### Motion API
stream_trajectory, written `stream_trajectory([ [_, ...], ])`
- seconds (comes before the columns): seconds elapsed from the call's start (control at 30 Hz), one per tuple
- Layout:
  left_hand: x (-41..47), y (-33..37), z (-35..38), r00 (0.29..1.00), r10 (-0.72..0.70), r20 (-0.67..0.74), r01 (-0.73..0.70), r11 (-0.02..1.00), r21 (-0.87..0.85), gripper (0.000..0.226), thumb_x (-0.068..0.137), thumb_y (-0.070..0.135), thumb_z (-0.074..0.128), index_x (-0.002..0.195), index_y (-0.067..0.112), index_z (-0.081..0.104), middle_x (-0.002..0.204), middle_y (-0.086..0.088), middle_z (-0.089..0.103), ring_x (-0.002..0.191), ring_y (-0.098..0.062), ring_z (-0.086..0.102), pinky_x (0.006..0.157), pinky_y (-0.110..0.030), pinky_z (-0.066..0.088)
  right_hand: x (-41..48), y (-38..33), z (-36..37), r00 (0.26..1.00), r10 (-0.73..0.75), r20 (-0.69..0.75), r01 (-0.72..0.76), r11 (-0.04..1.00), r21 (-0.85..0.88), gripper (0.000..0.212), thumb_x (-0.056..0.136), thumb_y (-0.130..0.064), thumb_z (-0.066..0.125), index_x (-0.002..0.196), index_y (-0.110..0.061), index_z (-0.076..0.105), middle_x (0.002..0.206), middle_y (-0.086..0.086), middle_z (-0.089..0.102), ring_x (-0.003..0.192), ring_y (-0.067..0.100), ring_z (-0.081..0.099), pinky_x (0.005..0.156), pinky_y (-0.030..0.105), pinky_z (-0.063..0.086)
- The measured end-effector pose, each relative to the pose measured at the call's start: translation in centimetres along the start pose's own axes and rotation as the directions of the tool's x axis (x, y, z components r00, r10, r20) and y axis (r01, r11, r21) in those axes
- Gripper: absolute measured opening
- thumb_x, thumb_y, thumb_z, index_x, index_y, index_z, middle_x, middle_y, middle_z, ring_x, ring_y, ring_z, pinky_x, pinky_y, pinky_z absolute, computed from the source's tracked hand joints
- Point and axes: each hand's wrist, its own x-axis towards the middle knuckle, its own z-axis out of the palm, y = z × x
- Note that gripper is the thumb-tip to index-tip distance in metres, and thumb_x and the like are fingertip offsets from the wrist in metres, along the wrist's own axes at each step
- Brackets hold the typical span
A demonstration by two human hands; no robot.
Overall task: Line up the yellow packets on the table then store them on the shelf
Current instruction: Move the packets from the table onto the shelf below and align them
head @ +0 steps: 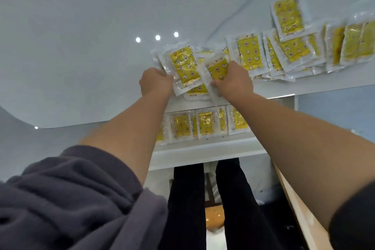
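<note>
The left sleeve (71,199) is dark grey-purple cloth, bunched in thick folds above a bare forearm (129,128). The right sleeve (353,219) looks darker, nearly black. Both legs wear plain black trousers (188,199).

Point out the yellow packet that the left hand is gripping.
The tilted yellow packet, leftmost of those up top: the left hand grips its clear lower-left edge. The right hand pinches the neighbouring packet instead.
</note>
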Motion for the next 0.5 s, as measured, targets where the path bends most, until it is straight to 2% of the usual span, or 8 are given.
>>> stream_trajectory([
  [0.1, -0.4, 0.1, -0.9, 0.999, 0.01, 0.033, -0.007, 0.997, -0.081, 0.031, 0.082, 0.037, 0.071, 0.1, 0.018, 0.054, 0.096, 0.004, 0.056, 0.087, -0.014, 0.058, 0.064, -0.023, 0.041, -0.4, 0.1, 0.0, 0.999, 0.013, 0.053, -0.023, 0.982, 0.189, 0.032, 0.084, -0.033, 0.072, 0.105, -0.013, 0.06, 0.098, 0.002, 0.063, 0.092, 0.022, 0.06, 0.072, 0.03, 0.045],
  [0.13, -0.8, 0.5, -0.8, 0.997, 0.012, 0.074, -0.003, 0.993, -0.118, 0.044, 0.08, 0.043, 0.072, 0.109, 0.017, 0.05, 0.1, 0.004, 0.055, 0.09, -0.014, 0.057, 0.063, -0.022, 0.04, -0.6, 0.1, -0.1, 0.998, 0.017, 0.062, -0.031, 0.973, 0.229, 0.03, 0.085, -0.032, 0.071, 0.105, -0.012, 0.061, 0.098, 0.003, 0.064, 0.091, 0.022, 0.061, 0.073, 0.03, 0.046],
  [0.2, -1.5, 1.7, -0.1, 0.99, -0.005, 0.144, 0.023, 0.991, -0.129, 0.066, 0.079, 0.047, 0.072, 0.128, 0.013, 0.043, 0.117, 0.0, 0.055, 0.107, -0.021, 0.056, 0.074, -0.024, 0.041, -1.1, 0.2, -0.2, 0.997, 0.013, 0.072, -0.032, 0.961, 0.274, 0.024, 0.089, -0.029, 0.067, 0.104, -0.011, 0.061, 0.097, 0.004, 0.063, 0.09, 0.022, 0.061, 0.075, 0.03, 0.047],
  [0.23, -1.6, 2.2, 0.4, 0.987, -0.021, 0.157, 0.04, 0.992, -0.118, 0.066, 0.081, 0.045, 0.072, 0.13, 0.012, 0.045, 0.121, -0.003, 0.055, 0.113, -0.023, 0.056, 0.077, -0.026, 0.04, -1.4, 0.2, -0.2, 0.997, 0.01, 0.073, -0.03, 0.961, 0.276, 0.022, 0.09, -0.027, 0.065, 0.104, -0.011, 0.061, 0.096, 0.004, 0.063, 0.089, 0.022, 0.06, 0.075, 0.03, 0.046],
  [0.3, -1.0, 2.6, 0.8, 0.989, -0.047, 0.142, 0.064, 0.991, -0.118, 0.038, 0.082, 0.038, 0.073, 0.106, 0.011, 0.06, 0.098, -0.003, 0.062, 0.103, -0.023, 0.062, 0.071, -0.025, 0.042, -1.6, 0.4, 0.0, 0.998, 0.011, 0.066, -0.029, 0.962, 0.273, 0.021, 0.091, -0.026, 0.064, 0.104, -0.01, 0.062, 0.096, 0.005, 0.063, 0.087, 0.022, 0.06, 0.074, 0.03, 0.046],
  [0.37, -0.2, 2.0, 0.1, 0.994, -0.068, 0.091, 0.078, 0.99, -0.12, 0.022, 0.083, 0.033, 0.072, 0.085, 0.013, 0.062, 0.075, 0.001, 0.055, 0.081, -0.019, 0.061, 0.059, -0.024, 0.04, -1.6, 0.4, 0.4, 0.999, 0.034, 0.026, -0.04, 0.968, 0.25, 0.02, 0.09, -0.026, 0.063, 0.1, -0.009, 0.063, 0.096, 0.007, 0.062, 0.082, 0.022, 0.058, 0.068, 0.029, 0.044],
  [0.43, 0.8, 0.3, -0.7, 0.998, -0.061, -0.023, 0.059, 0.995, -0.079, 0.023, 0.083, 0.029, 0.071, 0.073, 0.017, 0.054, 0.082, -0.002, 0.055, 0.073, -0.02, 0.055, 0.056, -0.024, 0.038, -1.5, 0.3, 1.0, 0.999, 0.048, -0.023, -0.042, 0.975, 0.216, 0.021, 0.087, -0.028, 0.064, 0.09, -0.008, 0.063, 0.1, 0.012, 0.06, 0.079, 0.025, 0.058, 0.063, 0.027, 0.041],
  [0.5, 1.2, -0.8, -0.9, 0.992, -0.046, -0.12, 0.042, 0.998, -0.038, 0.031, 0.083, 0.027, 0.071, 0.069, 0.019, 0.045, 0.106, -0.008, 0.054, 0.071, -0.022, 0.054, 0.065, -0.029, 0.045, -1.6, -0.1, 1.3, 0.999, 0.04, -0.033, -0.033, 0.984, 0.177, 0.022, 0.086, -0.029, 0.065, 0.083, -0.009, 0.057, 0.103, 0.01, 0.054, 0.075, 0.023, 0.055, 0.062, 0.027, 0.039],
])
